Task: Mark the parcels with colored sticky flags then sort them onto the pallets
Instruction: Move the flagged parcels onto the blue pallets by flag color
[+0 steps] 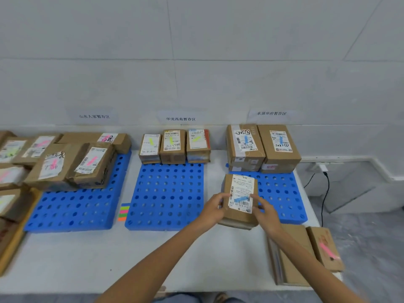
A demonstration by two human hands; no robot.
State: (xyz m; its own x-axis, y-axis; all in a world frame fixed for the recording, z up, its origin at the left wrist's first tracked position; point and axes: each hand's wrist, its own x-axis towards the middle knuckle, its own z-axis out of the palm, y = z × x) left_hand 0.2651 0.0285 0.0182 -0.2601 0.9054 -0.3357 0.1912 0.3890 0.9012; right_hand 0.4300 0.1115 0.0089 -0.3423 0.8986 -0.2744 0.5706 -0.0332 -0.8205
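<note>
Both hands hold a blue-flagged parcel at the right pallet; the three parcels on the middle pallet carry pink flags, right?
No. The head view shows yellow-green flags, not pink, on the three parcels on the middle pallet. Left hand and right hand do hold the blue-flagged parcel at the right pallet.

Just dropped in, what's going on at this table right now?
A person holds a blue-flagged parcel in the left hand and right hand, at the near edge of the right pallet, where two blue-flagged boxes already sit. The middle pallet has three yellow-flagged boxes, the left pallet pink-flagged ones. The flag pad lies between those two pallets. A pink-flagged box waits beside the right arm, unsorted.
</note>
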